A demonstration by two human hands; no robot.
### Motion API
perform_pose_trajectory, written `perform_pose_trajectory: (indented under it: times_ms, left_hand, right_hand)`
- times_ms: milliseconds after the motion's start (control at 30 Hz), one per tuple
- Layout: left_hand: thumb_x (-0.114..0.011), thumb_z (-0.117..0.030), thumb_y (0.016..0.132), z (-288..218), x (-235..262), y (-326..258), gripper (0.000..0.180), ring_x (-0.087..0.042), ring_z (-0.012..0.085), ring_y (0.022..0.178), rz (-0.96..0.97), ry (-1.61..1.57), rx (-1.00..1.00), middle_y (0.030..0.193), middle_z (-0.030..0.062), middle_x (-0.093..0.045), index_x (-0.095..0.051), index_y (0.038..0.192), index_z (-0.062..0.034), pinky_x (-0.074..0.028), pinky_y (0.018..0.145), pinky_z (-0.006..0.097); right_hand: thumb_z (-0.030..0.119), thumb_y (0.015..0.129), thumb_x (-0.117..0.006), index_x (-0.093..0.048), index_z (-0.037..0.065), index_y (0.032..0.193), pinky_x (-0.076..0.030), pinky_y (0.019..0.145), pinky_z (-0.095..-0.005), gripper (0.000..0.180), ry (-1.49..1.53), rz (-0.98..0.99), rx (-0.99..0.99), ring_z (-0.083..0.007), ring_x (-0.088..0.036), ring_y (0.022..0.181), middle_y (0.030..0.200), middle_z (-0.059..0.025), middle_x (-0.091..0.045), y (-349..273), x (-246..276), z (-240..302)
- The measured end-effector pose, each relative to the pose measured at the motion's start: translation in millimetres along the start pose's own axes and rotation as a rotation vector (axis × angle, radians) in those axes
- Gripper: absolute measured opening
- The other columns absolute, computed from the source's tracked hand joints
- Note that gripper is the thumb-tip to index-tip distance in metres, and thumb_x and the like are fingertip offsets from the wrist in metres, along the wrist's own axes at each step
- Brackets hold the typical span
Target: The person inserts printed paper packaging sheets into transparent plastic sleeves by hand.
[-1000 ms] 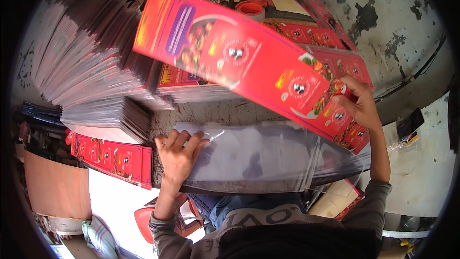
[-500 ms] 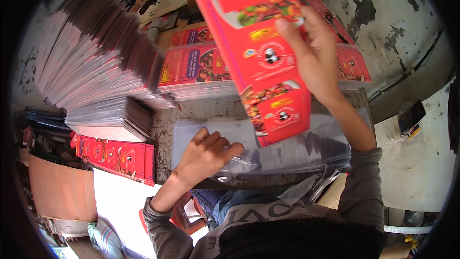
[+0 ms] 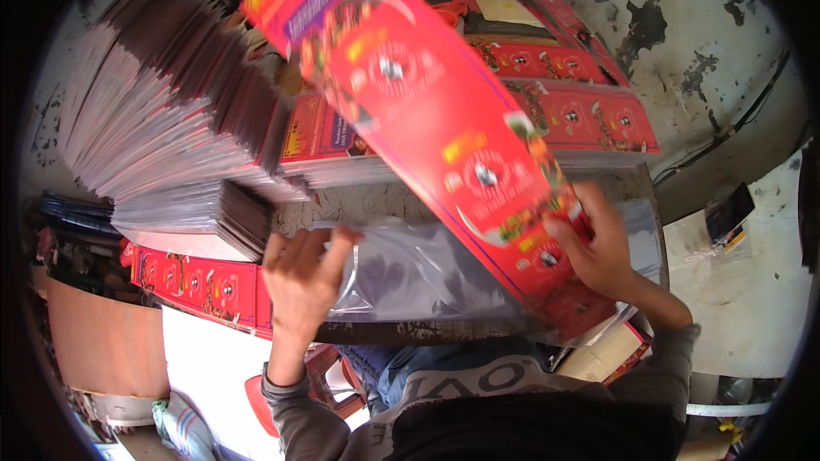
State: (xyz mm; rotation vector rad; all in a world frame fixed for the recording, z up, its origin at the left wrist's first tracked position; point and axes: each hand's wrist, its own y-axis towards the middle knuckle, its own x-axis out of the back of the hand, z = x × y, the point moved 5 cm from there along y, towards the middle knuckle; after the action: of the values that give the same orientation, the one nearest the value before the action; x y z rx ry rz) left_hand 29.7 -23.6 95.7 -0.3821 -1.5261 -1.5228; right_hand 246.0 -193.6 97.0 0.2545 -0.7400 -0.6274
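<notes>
My right hand grips a long red printed cardboard sheet near its lower right end, thumb on the printed face. The sheet slants up to the left above the table, slightly blurred, showing food pictures and round emblems. My left hand is closed at the left end of a clear plastic sleeve, thumb and fingers pinching its edge. The sleeve lies flat near the front edge of the table, its film wrinkled beside my fingers. The sheet's lower end overlaps the sleeve's right part from above.
A tall leaning stack of packed sheets fills the left side, beside a smaller stack. Red sheets lie at the near left. Another pile of red sheets stands at the back. A stained wall rises on the right.
The red sheet has swung, its upper end now pointing left, as my right hand moved right and lower. My left hand has shifted left to the sleeve's end and pinches it.
</notes>
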Motion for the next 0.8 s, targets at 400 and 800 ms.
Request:
perform_pose_trajectory:
  times_ms: [400,800]
  left_hand:
    - [-0.069,-0.044,0.049,20.5,-24.3,-4.1,0.041,-0.046,0.0150,0.057,0.007,-0.028,-0.208,0.058,-0.0027,-0.043,-0.056,0.070,-0.0113,-0.030,0.053,0.029]
    - [-0.054,0.001,0.084,59.3,-69.6,-43.8,0.016,-0.059,0.0120,0.059,0.132,-1.364,0.740,0.077,0.0085,-0.058,-0.040,0.086,-0.0057,-0.045,0.042,0.018]
  right_hand:
    - [0.008,0.064,-0.073,-0.058,-0.001,0.095,-0.044,0.055,-0.0278,0.036,-0.363,0.187,0.069,-0.0165,-0.059,0.057,0.076,-0.0130,-0.062,-22.5,105.7,-44.9]
    - [0.014,0.070,-0.071,-0.055,0.001,0.093,-0.044,0.062,-0.0333,0.031,-0.345,0.295,0.060,-0.0280,-0.057,0.066,0.077,-0.0123,-0.059,-1.3,63.4,-60.3]
